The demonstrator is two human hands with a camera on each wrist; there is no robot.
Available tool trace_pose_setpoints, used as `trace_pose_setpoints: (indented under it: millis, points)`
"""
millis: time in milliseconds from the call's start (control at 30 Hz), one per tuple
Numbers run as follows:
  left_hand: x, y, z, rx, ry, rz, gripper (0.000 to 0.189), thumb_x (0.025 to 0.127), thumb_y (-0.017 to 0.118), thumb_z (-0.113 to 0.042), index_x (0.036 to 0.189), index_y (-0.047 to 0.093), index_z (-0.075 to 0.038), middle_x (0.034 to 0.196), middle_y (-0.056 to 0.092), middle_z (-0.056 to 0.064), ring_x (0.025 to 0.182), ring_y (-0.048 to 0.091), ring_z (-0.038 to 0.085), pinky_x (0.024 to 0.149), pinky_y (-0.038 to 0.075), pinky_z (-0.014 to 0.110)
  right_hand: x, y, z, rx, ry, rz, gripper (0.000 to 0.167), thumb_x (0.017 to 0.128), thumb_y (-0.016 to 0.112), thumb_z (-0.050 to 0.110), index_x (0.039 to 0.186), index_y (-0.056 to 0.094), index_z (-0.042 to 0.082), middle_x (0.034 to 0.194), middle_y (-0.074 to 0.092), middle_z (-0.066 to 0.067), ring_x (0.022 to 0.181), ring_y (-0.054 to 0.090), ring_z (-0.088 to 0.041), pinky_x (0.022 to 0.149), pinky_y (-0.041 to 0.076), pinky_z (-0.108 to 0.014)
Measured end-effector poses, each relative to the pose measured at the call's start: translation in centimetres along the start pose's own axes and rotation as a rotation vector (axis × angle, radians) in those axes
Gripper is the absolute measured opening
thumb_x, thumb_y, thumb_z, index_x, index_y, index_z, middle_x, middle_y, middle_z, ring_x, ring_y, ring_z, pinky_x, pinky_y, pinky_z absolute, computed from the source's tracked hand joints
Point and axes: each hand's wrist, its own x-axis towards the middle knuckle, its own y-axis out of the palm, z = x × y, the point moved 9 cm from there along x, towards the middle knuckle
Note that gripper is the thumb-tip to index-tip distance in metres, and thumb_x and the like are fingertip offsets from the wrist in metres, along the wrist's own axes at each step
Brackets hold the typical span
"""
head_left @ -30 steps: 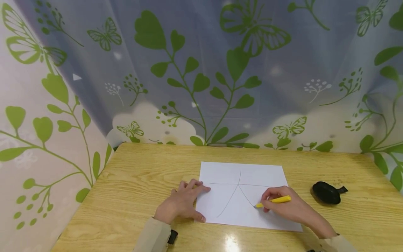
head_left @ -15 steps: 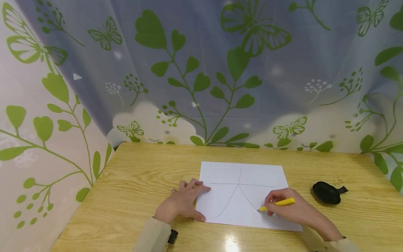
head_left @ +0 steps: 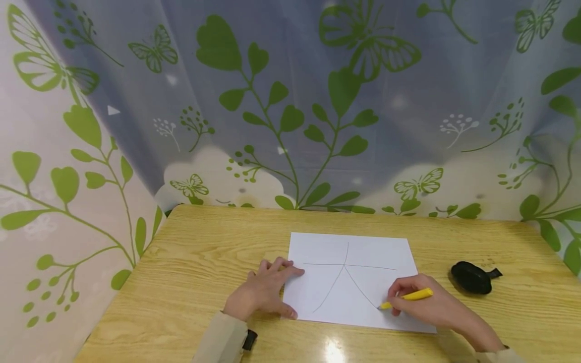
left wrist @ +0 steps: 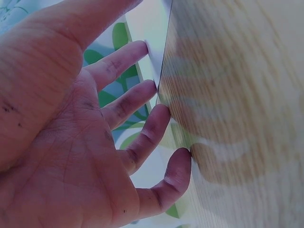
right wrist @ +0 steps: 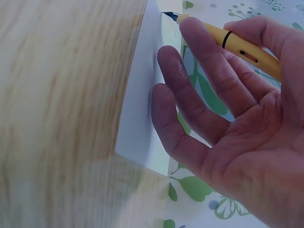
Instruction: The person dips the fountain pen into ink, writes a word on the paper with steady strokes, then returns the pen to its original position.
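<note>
A white sheet of paper (head_left: pixel 317 287) lies on the wooden table, bearing thin dark lines that fan out from one crossing point. My right hand (head_left: pixel 422 300) pinches a yellow fountain pen (head_left: pixel 415 295), its nib at the lower end of the right slanting line. In the right wrist view the pen (right wrist: pixel 256 54) shows a dark metal nib, and the ring and little fingers curve beside the paper (right wrist: pixel 137 114). My left hand (head_left: pixel 263 287) rests with spread fingers on the sheet's left edge. Its fingertips touch paper and tabletop in the left wrist view, where the palm (left wrist: pixel 71 142) faces the camera.
A small black dish-like object (head_left: pixel 471 278) with a short tab sits on the table (head_left: pixel 204 252) to the right of the paper. Behind and left of the table hangs a curtain (head_left: pixel 290 101) printed with green leaves and butterflies.
My right hand has moved down and right with the fountain pen, and the right slanting line has grown longer behind the nib. My left hand has stayed in place on the paper.
</note>
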Motion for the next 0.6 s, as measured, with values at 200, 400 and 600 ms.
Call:
trace_pose_setpoints:
  millis: [200,400,600]
  points:
    - [0.0,0.0,0.1,0.001,-0.006,0.001,0.085,0.075,0.09,-0.039,0.15,0.05,-0.028,0.158,0.037,0.001,0.131,0.036,0.034,0.099,0.037,0.063,-0.3,-0.2,-0.1,-0.001,0.002,0.013,0.017,0.099,0.066,0.022,0.097,0.07,0.006,0.08,0.075,-0.002,0.075,0.066,-0.012,0.068,0.042,-0.022]
    - [0.0,0.0,0.0,0.012,-0.006,0.001,0.086,0.075,0.09,-0.041,0.15,0.05,-0.029,0.159,0.036,0.0,0.131,0.037,0.034,0.1,0.037,0.064,-0.7,-0.3,-0.2,0.005,-0.001,0.016,0.016,0.098,0.067,0.02,0.096,0.07,0.005,0.08,0.075,-0.003,0.073,0.066,-0.012,0.067,0.042,-0.021]
    - [0.0,0.1,0.0,0.023,-0.003,-0.005,0.086,0.076,0.09,-0.041,0.15,0.049,-0.029,0.16,0.036,0.002,0.131,0.038,0.034,0.1,0.037,0.066,-1.1,-0.5,-0.4,0.041,-0.037,0.02,0.017,0.1,0.065,0.02,0.104,0.068,0.003,0.085,0.077,-0.004,0.077,0.068,-0.013,0.069,0.045,-0.022]
